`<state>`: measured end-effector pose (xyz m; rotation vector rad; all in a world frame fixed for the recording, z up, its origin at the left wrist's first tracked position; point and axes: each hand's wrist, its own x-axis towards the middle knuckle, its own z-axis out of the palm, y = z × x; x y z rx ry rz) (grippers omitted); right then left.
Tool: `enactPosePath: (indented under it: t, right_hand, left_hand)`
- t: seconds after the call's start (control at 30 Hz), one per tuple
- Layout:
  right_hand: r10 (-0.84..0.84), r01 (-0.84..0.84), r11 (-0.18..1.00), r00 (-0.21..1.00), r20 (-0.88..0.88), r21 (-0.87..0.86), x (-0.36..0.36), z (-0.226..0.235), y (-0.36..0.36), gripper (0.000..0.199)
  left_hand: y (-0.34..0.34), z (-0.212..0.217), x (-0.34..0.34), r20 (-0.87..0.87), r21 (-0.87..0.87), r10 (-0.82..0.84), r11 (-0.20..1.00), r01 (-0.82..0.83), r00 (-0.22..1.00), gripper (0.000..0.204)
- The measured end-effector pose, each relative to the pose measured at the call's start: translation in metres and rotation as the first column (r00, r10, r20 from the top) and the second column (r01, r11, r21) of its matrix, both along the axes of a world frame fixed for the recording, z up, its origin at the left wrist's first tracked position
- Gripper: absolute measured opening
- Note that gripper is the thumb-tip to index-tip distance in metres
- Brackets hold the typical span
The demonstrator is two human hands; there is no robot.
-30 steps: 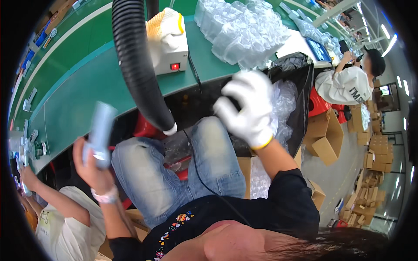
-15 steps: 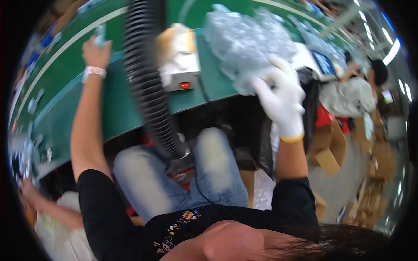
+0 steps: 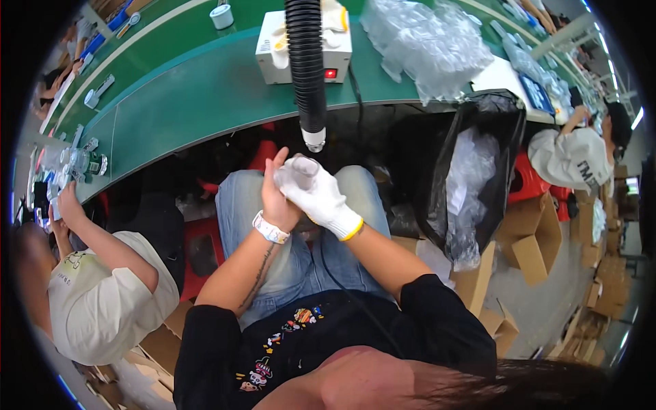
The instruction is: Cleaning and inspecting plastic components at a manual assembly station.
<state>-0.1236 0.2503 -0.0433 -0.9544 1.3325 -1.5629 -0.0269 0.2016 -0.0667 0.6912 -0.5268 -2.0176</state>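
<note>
Over my lap, both hands meet just under the end of a black ribbed hose (image 3: 305,75) with a metal nozzle (image 3: 313,141). Between them is a small, rounded, see-through plastic piece (image 3: 305,169); fingers cover much of it, and I cannot make out what is inside. My right hand (image 3: 316,199), in a white knit glove with a yellow cuff edge, is closed on it. Against its other side presses my bare left hand (image 3: 277,199), with a pale band at the wrist. A heap of clear plastic bags (image 3: 427,48) lies on the green bench (image 3: 198,113) at the right.
A white box with a red-lit switch (image 3: 273,65) stands on the bench behind the hose. At the right hangs a black bin bag (image 3: 427,184) beside open cardboard boxes (image 3: 529,239). A co-worker (image 3: 113,294) sits at the left; pale handheld devices (image 3: 100,91) lie on the bench.
My left hand has come back from the far bench with a pale item, and my right hand has left the plastic heap. Both now meet under the nozzle.
</note>
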Motion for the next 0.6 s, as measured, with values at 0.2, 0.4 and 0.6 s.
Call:
enactPosePath:
  t: [0.2,0.4,0.6]
  right_hand:
    - [0.164,-0.104,0.985,0.809,-0.564,0.137,-0.045,-0.01,0.011,0.05]
    - [0.376,-0.366,0.893,0.927,0.015,0.263,-0.122,0.026,0.05,0.044]
    - [-0.355,0.2,0.928,0.23,0.906,0.313,-0.164,-0.06,0.106,0.064]
  left_hand:
    - [-0.013,0.031,0.02,0.685,-0.728,0.314,0.298,0.617,0.657,0.044]
    - [-0.017,0.028,0.018,0.343,-0.451,-0.041,0.869,0.203,0.938,0.037]
    - [-0.013,0.013,0.007,0.25,-0.421,0.067,0.906,0.046,0.966,0.042]
